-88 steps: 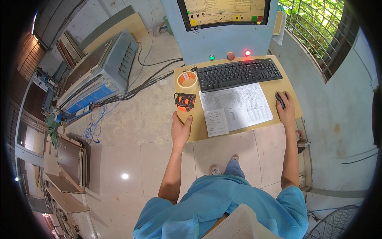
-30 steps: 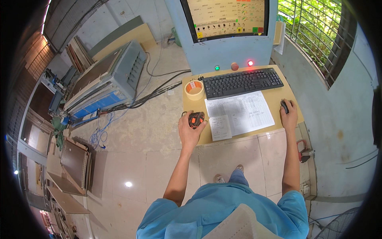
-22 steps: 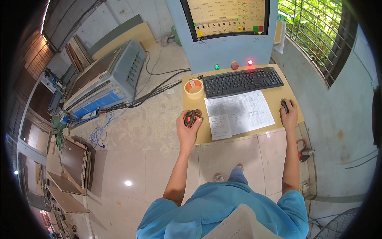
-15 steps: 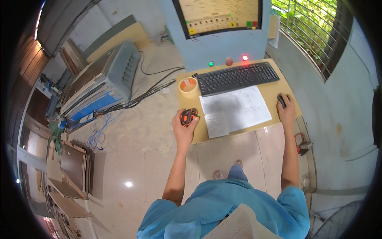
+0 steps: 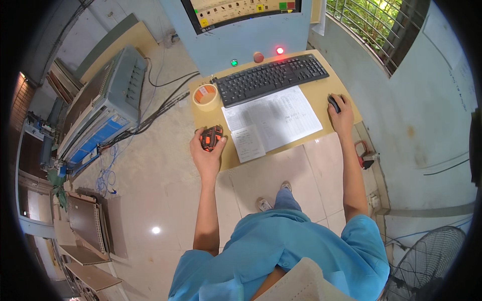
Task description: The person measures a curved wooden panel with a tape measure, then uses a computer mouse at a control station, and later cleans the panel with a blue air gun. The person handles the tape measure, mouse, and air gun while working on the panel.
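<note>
The left hand [image 5: 205, 159] was half curled, thumb and fingers round the tape measure [image 5: 211, 138] at the near left of the table [image 5: 204, 118]; the right hand [image 5: 343, 119] lay partly closed over the mouse [image 5: 333, 103] at the right, probably because papers [image 5: 297, 119] and keyboard [image 5: 273, 80] filled the middle; fingers hid part of the mouse; the top of the screen [image 5: 243, 11] was cut off; whether the tape measure touched the table, I couldn't tell.
</note>
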Demonstrator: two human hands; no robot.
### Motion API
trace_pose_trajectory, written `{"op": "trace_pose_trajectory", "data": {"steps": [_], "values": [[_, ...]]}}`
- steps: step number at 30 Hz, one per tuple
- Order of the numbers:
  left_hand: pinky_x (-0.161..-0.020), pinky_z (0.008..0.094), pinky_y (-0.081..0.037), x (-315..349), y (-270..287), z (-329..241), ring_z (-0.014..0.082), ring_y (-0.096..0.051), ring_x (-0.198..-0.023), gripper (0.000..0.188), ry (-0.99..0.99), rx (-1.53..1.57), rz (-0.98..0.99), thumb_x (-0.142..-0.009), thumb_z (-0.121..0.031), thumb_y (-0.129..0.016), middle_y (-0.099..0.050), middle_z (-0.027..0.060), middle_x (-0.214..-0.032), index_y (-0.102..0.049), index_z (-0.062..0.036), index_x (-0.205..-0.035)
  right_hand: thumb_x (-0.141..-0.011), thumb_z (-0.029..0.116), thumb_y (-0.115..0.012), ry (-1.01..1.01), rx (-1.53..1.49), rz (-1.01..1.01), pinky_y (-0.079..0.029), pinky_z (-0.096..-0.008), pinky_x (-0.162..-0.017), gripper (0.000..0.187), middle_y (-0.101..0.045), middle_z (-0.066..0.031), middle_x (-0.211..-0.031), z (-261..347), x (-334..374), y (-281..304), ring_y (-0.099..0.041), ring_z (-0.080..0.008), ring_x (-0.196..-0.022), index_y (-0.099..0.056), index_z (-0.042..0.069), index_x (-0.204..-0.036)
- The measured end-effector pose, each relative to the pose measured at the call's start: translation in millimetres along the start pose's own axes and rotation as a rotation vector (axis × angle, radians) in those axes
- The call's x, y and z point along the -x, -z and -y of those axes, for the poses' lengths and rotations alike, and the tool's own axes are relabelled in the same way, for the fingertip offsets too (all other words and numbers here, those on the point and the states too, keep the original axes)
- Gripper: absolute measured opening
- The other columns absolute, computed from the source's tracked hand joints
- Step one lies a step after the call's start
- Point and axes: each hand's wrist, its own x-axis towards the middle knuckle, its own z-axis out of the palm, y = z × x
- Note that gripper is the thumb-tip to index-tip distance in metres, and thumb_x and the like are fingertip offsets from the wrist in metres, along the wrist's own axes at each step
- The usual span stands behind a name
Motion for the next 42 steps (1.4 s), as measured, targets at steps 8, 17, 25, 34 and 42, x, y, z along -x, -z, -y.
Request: {"op": "trace_pose_trajectory", "data": {"steps": [8,17,25,34,42], "values": [[-0.103,0.0424,-0.042,1.9,0.7,0.6,0.0333,-0.051,-0.12,0.073,-0.001,0.031,0.02,-0.077,-0.027,-0.086,-0.052,0.0202,-0.127,-0.052,0.0029,-0.134,-0.086,0.021,-0.066,-0.032,0.01,0.005,-0.046,-0.0447,-0.103,0.038,-0.056,-0.0221,-0.136,2.4,1.2,0.8,-0.055,-0.0389,-0.124,-0.069,0.016,-0.123],[-0.103,0.0436,-0.042,2.7,1.5,-4.5,0.0341,-0.051,-0.12,0.072,-0.019,-0.062,0.009,-0.076,-0.027,-0.086,-0.053,0.02,-0.126,-0.053,0.0018,-0.133,-0.086,0.021,-0.066,-0.004,0.015,0.019,-0.046,-0.0453,-0.103,0.039,-0.055,-0.0232,-0.137,1.0,1.6,0.6,-0.055,-0.0395,-0.124,-0.068,0.016,-0.125],[-0.104,0.044,-0.041,2.4,0.8,-2.2,0.0345,-0.051,-0.12,0.072,-0.013,-0.073,-0.003,-0.075,-0.027,-0.087,-0.054,0.0187,-0.126,-0.054,-0.0006,-0.133,-0.087,0.019,-0.067,0.031,0.006,0.019,-0.046,-0.0451,-0.103,0.037,-0.055,-0.0241,-0.136,-0.9,0.5,0.0,-0.055,-0.0408,-0.124,-0.069,0.014,-0.124],[-0.1,0.0389,-0.046,2.3,3.0,-1.0,0.0303,-0.056,-0.116,0.072,-0.03,-0.124,0.014,-0.076,-0.025,-0.086,-0.053,0.0184,-0.128,-0.052,0.0014,-0.134,-0.086,0.016,-0.067,0.034,-0.038,0.035,-0.046,-0.0445,-0.103,0.038,-0.056,-0.0248,-0.134,5.4,1.4,2.4,-0.055,-0.0414,-0.123,-0.068,0.013,-0.124],[-0.093,0.0396,-0.049,-1.4,3.4,0.8,0.0293,-0.059,-0.108,0.063,-0.06,-0.041,0.061,-0.072,-0.021,-0.085,-0.061,0.0144,-0.118,-0.058,-0.0046,-0.127,-0.087,0.007,-0.063,0.04,-0.128,0.139,-0.044,-0.0398,-0.105,0.044,-0.057,-0.0218,-0.135,-17.7,-4.5,-4.0,-0.055,-0.0364,-0.126,-0.062,0.005,-0.131]]}}
